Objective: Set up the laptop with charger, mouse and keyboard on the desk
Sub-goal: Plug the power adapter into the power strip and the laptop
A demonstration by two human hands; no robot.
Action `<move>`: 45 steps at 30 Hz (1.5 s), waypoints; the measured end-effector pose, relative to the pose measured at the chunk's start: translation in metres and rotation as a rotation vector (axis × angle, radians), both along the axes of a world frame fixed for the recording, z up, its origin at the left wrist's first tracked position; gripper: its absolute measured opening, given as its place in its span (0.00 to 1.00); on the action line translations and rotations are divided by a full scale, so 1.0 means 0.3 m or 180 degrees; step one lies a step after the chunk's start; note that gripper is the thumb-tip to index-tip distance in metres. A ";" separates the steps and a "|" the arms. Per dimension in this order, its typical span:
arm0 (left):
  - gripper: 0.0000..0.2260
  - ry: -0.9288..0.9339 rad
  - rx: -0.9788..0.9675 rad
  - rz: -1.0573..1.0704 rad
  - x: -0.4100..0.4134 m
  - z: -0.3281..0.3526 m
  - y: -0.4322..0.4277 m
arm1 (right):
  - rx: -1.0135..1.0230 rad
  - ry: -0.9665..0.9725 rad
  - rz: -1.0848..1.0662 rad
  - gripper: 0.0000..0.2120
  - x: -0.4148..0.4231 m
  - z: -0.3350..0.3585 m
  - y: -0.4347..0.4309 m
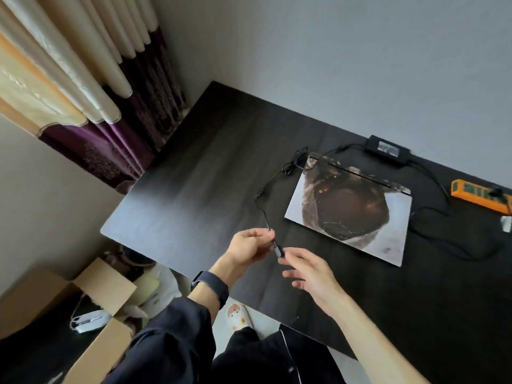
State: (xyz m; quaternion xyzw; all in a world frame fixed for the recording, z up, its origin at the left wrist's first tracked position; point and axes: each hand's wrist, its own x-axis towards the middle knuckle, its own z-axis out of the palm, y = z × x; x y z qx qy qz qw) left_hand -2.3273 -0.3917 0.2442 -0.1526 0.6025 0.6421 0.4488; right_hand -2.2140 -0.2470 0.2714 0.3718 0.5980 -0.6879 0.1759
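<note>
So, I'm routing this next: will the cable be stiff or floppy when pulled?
Likely floppy: the cable kinks and loops loosely across the desk. Probably light, as the left hand just pinches it. A hard pull may drag the brick, which lies free.

The orange power strip [482, 195] is cut by the right edge, as is a small white thing [507, 223] near it (too little shows to name it). The desk [194, 176] runs out there too. The label on the charger brick [387, 147] is a blur. The plug [278, 249] on the cable [261, 206] has its tip behind the right hand [310, 275]; whether those fingers pinch it cannot be told.
</note>
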 end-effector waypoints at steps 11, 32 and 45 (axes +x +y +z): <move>0.10 0.0878 -0.0292 -0.0843 -0.189 0.088 0.295 | 0.1040 0.0620 -0.0809 0.08 -0.080 0.051 0.182; 0.30 0.1769 -0.2983 -0.1882 -0.660 -0.240 0.754 | 0.0973 0.0238 -0.1554 0.08 -0.377 -0.340 0.946; 0.06 0.0474 -0.0641 0.0495 -1.103 -0.175 0.971 | 0.0774 0.0420 -0.3124 0.10 -0.552 -0.319 1.101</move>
